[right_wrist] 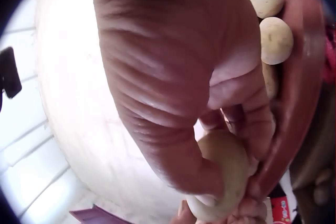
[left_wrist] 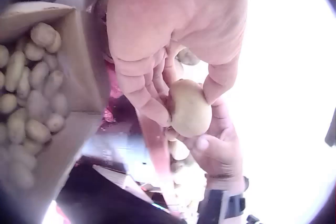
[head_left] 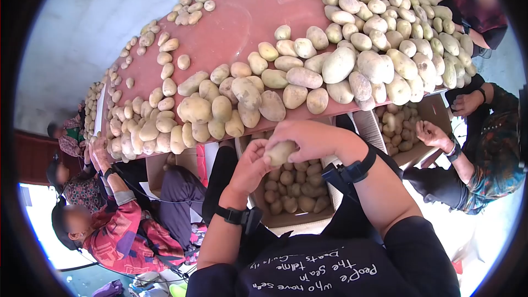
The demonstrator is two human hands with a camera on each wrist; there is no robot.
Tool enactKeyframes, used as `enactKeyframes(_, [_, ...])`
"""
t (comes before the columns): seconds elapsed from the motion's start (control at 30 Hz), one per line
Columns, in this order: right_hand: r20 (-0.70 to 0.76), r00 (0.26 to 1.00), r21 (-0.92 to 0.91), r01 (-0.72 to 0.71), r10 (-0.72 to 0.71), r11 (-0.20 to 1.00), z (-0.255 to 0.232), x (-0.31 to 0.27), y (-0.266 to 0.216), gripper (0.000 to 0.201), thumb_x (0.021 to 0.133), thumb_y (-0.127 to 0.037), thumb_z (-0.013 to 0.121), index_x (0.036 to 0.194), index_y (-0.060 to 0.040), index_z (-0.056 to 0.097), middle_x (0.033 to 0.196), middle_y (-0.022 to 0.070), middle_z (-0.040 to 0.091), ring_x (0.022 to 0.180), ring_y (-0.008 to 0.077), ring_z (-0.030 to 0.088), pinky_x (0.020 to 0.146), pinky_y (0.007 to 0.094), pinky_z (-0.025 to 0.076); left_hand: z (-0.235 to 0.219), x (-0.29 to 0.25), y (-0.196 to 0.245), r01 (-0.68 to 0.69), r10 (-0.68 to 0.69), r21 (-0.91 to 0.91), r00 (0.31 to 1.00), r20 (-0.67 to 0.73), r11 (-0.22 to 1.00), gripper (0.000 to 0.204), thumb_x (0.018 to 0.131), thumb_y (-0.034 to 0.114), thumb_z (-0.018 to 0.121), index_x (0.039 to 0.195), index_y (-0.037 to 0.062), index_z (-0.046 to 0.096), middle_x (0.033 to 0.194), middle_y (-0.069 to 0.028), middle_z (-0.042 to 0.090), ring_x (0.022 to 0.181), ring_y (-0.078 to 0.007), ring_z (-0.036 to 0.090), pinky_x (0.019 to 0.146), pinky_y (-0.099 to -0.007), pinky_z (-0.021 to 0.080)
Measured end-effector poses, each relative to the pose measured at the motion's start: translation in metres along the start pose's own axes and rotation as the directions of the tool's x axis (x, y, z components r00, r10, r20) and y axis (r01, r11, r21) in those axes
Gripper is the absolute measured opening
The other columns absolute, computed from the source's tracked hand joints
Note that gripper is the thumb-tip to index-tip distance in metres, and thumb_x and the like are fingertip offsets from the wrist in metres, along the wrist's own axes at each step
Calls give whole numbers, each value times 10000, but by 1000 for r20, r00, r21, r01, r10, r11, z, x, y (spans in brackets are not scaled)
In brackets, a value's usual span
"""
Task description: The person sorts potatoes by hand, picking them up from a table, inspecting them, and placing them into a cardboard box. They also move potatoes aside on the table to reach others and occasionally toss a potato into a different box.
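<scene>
Between both hands, over the front edge of the table, is one pale potato (head_left: 280,153). My left hand (head_left: 250,166) pinches it from the left with thumb and fingers. From the other side my right hand (head_left: 311,138) grips the same potato. In the left wrist view the potato (left_wrist: 191,108) shows a smooth, yellowish skin, with the left fingers around its upper part and the right thumb at its lower end. The right wrist view shows the right thumb lying across the potato (right_wrist: 226,176), with left fingertips at its lower end.
Many potatoes (head_left: 338,66) are heaped along the red table (head_left: 236,22), thickest at the right. Below the hands stands a cardboard box (head_left: 291,220) of potatoes, with another box (head_left: 426,115) to the right. People sit at both sides, one in a patterned red top (head_left: 118,236).
</scene>
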State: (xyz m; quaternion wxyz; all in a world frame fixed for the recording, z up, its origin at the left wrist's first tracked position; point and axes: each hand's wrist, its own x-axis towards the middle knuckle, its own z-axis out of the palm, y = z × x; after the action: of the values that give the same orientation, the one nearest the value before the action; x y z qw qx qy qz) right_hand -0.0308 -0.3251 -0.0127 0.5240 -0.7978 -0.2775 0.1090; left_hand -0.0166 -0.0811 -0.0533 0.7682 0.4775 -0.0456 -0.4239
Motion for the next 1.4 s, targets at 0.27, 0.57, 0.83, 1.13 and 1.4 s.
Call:
enactKeyframes(0.27, [-750,622,-395,-149,-225,906,-11,30,0,509,699,-88,774,1163,-64,568,1144,115,595,1096,315,557,914,385,463,-26,25,-49,134,-136,-20,986,-97,991,405,981,280,542,1300,40,476,1185,-130,608,1075,-223,608,938,-358,505])
enactKeyframes(0.57, [-768,594,-523,-367,-238,769,5,41,24,262,712,-100,698,970,-115,652,1085,45,645,1165,302,519,925,467,364,-130,19,-156,523,-266,574,840,-474,630,278,865,191,628,1081,18,611,1029,-101,672,944,-209,653,824,-328,536])
enactKeyframes(0.83, [-799,531,-487,-293,-284,823,-5,30,23,196,737,-32,651,924,-91,659,1030,46,660,1140,302,548,908,453,376,-139,-2,-214,295,-260,857,866,-426,-422,314,878,130,539,1176,51,603,1147,-182,617,1041,-350,613,894,-404,521])
enactKeyframes(1.13, [-804,529,-453,-250,-271,856,-10,25,15,188,769,21,619,928,-66,665,1092,86,666,1158,334,552,966,422,442,-127,4,-197,287,-298,850,847,-441,-442,300,949,122,436,1205,88,590,1201,-189,548,1091,-352,577,880,-413,529])
enactKeyframes(1.4, [-849,436,-407,-175,-300,897,-13,22,14,216,705,63,600,872,-68,642,1016,95,669,1076,347,592,912,432,439,-125,-4,-212,312,-299,856,841,-450,-412,288,951,143,423,1146,84,626,1205,-194,597,1084,-347,621,865,-423,541])
